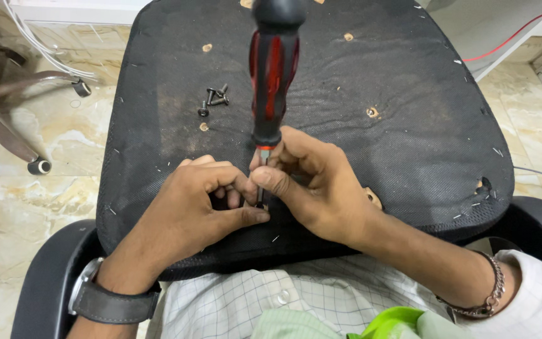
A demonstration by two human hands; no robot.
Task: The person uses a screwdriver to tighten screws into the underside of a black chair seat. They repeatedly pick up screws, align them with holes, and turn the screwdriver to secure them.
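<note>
My fingers (265, 179) on both sides pinch in around the screwdriver shaft (261, 188), right at the near edge of the seat base (346, 81). My left hand (192, 204) is curled, thumb and forefinger tips pressed in at the point where the shaft meets the seat base; something small may be held there, but the view is blocked, cannot tell. My right hand (312, 185) grips the shaft just below the handle, thumb across it, other fingers folded behind. Wristwatch (105, 295) with a dark strap on my left wrist, chain bracelet (487, 298) on my right, both nearer to me than the seat base. Checked shirt (233, 301) nearest of all, below the seat base edge.

The screwdriver (272, 75) stands about upright on the near-middle of the seat base, red and black handle rising toward the camera, tip hidden between my fingers. The seat base is black mesh fabric, dusty, lying underside up across black armrests (45, 282).

Farther up the seat base, left of the handle, a small cluster of dark screws (214, 99) lies loose. Several open screw holes (372, 112) show pale across the fabric. Beyond the seat base on the left, a chair leg with casters (39, 166) on a marble floor (45, 125). A red wire (509, 37) runs beyond its right corner.
</note>
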